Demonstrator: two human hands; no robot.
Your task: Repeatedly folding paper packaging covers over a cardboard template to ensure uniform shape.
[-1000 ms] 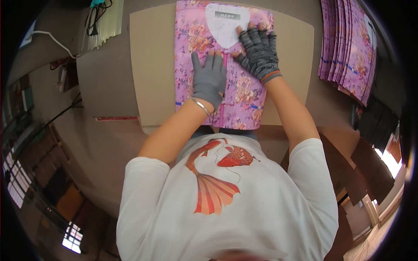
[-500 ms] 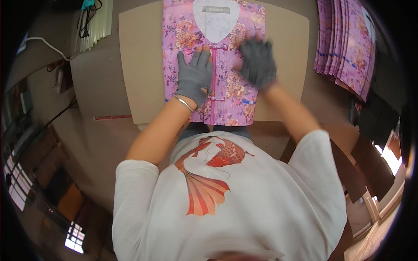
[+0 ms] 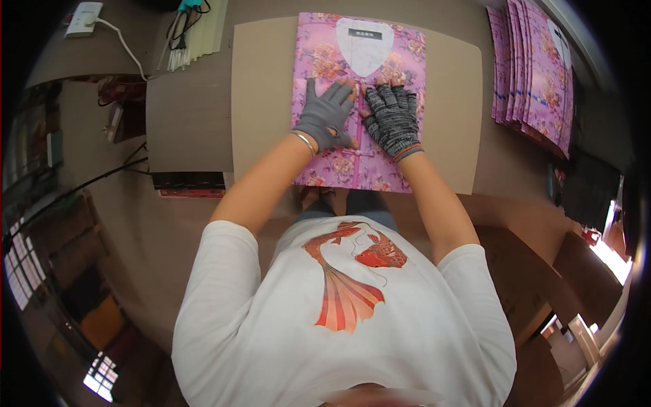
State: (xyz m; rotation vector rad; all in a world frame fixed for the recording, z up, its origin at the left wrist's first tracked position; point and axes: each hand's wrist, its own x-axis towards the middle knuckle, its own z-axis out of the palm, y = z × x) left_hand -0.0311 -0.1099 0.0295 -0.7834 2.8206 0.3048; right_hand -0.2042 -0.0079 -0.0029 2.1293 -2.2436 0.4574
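Note:
A folded purple floral garment (image 3: 325,171) lies in front of me, with a magenta placket, knotted fastenings and a white neckline area bearing a dark label. Beneath it is a tan board (image 3: 261,102). My left hand (image 3: 324,117), in a plain grey fingerless glove, rests flat on the garment's left half with its fingers spread. On the right half, my right hand (image 3: 393,119) also lies flat, in a mottled dark grey knit fingerless glove. Both sets of fingertips point toward the neckline, and neither hand grips anything.
At the far right sits a stack of similar purple floral garments (image 3: 536,74), overlapping. A bundle of pale strips (image 3: 209,37) with dark cords lies at the far left. Beyond it are a white power strip (image 3: 84,19) and its white cable (image 3: 129,47).
My right hand was blurred over the garment's right side; now it lies flat nearer the placket. My left hand remains on the left half. The whole view has shifted slightly.

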